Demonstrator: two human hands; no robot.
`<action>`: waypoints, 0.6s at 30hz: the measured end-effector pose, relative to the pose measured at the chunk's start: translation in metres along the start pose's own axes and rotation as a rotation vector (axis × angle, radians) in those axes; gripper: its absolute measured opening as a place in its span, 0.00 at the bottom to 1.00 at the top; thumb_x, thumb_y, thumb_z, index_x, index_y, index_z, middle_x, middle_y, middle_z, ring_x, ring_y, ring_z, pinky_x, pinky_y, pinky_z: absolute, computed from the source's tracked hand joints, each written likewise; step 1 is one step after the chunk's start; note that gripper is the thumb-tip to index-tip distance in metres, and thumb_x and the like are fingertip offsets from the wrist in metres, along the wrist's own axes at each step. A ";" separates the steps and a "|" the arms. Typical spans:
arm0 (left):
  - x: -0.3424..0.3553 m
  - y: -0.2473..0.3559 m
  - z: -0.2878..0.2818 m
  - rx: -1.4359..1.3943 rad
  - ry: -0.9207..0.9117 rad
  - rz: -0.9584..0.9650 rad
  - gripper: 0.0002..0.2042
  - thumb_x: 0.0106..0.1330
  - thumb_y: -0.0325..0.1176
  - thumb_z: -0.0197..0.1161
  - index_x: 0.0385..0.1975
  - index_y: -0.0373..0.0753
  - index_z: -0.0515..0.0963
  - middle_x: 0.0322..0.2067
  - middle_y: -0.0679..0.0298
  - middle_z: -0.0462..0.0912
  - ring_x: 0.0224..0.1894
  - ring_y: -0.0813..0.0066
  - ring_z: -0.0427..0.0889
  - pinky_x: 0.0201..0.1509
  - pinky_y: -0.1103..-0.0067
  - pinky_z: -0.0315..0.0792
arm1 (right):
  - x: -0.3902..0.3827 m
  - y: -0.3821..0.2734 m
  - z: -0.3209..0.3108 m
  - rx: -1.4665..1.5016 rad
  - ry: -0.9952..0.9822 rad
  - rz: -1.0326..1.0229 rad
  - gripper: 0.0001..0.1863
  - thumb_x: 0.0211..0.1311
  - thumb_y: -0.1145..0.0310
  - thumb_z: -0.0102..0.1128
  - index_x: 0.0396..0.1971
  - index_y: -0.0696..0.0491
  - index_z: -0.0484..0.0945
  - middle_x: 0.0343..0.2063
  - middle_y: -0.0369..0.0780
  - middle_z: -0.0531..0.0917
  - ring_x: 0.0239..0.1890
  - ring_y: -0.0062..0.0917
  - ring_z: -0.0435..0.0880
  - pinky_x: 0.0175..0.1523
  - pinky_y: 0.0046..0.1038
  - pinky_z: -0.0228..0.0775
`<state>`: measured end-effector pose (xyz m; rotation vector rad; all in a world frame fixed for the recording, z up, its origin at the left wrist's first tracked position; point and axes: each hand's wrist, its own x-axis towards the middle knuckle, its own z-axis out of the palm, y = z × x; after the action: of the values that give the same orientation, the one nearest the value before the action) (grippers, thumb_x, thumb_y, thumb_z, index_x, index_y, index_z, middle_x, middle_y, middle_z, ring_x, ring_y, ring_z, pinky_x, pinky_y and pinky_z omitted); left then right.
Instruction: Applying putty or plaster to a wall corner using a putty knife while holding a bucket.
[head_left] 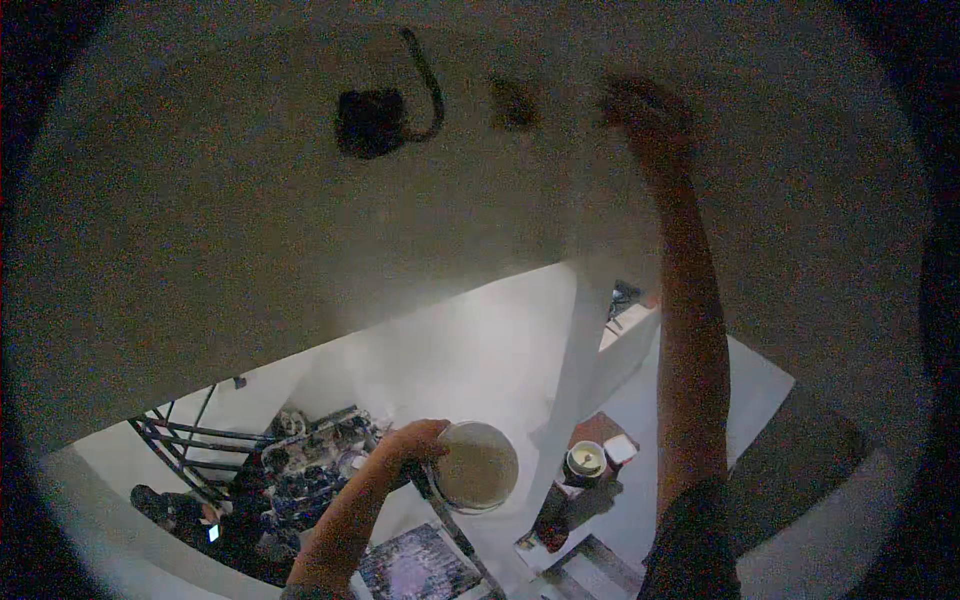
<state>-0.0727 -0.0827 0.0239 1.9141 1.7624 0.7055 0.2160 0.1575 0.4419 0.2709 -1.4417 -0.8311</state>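
Up by the pale surface (250,220), the right hand (650,112), whose grip I cannot tell, seems working, while the left hand (415,440) grasps the bucket (480,425), which next needs level holding.

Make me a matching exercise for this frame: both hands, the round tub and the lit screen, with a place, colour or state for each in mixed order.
Column one:
1. Left hand
2. Right hand
3. Round tub
4. Lit screen

Column two:
A. Raised high, dim and blurred, right of centre
B. Small and glowing, at the lower left
C. Low in the view, holding a rim
D. Tan inside a pale rim

Right pairs: 1-C; 2-A; 3-D; 4-B
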 end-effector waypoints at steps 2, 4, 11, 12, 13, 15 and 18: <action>0.005 -0.008 -0.001 0.037 -0.030 0.009 0.24 0.51 0.39 0.61 0.49 0.36 0.71 0.44 0.49 0.78 0.50 0.52 0.75 0.54 0.66 0.68 | 0.025 -0.030 0.007 0.552 -0.083 0.686 0.09 0.58 0.69 0.59 0.38 0.55 0.80 0.34 0.40 0.83 0.31 0.25 0.83 0.36 0.29 0.76; 0.006 -0.002 0.000 0.050 0.008 0.027 0.24 0.55 0.46 0.58 0.43 0.32 0.75 0.41 0.50 0.80 0.45 0.59 0.78 0.51 0.70 0.69 | 0.024 -0.028 0.009 0.529 -0.103 0.687 0.09 0.58 0.69 0.59 0.38 0.55 0.80 0.34 0.40 0.83 0.31 0.25 0.83 0.36 0.29 0.76; -0.001 -0.006 0.005 0.056 0.072 0.053 0.24 0.56 0.48 0.57 0.44 0.32 0.74 0.41 0.50 0.80 0.46 0.57 0.78 0.52 0.68 0.68 | 0.020 -0.031 -0.001 0.412 -0.210 0.675 0.10 0.59 0.67 0.57 0.38 0.54 0.80 0.33 0.39 0.83 0.29 0.24 0.83 0.35 0.28 0.76; 0.000 -0.013 0.008 0.097 0.090 0.044 0.25 0.56 0.48 0.57 0.44 0.32 0.74 0.42 0.50 0.80 0.46 0.58 0.78 0.52 0.68 0.69 | 0.017 -0.020 -0.006 0.396 -0.225 0.672 0.10 0.59 0.67 0.57 0.38 0.54 0.80 0.33 0.39 0.83 0.29 0.24 0.83 0.35 0.28 0.76; 0.001 -0.014 0.010 0.137 0.101 0.040 0.25 0.55 0.48 0.57 0.44 0.31 0.74 0.42 0.50 0.80 0.46 0.59 0.78 0.52 0.69 0.69 | 0.014 -0.026 -0.013 0.373 -0.240 0.671 0.11 0.59 0.67 0.57 0.38 0.54 0.80 0.33 0.39 0.83 0.29 0.24 0.83 0.35 0.28 0.76; 0.003 -0.015 0.012 0.064 0.086 0.037 0.26 0.55 0.49 0.58 0.44 0.32 0.74 0.42 0.51 0.80 0.46 0.59 0.78 0.52 0.69 0.69 | 0.017 -0.002 -0.015 0.326 -0.271 0.671 0.11 0.59 0.66 0.57 0.38 0.54 0.80 0.33 0.38 0.83 0.28 0.24 0.83 0.35 0.28 0.76; 0.001 -0.013 0.007 -0.012 0.054 0.002 0.27 0.54 0.50 0.58 0.45 0.32 0.74 0.43 0.51 0.80 0.46 0.59 0.78 0.52 0.68 0.69 | 0.013 -0.007 -0.009 0.288 -0.318 0.668 0.11 0.60 0.65 0.56 0.39 0.54 0.80 0.33 0.38 0.83 0.28 0.23 0.83 0.35 0.27 0.76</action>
<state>-0.0778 -0.0803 0.0103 1.9058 1.7847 0.7740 0.2206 0.1419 0.4459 -0.1394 -1.8012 -0.1200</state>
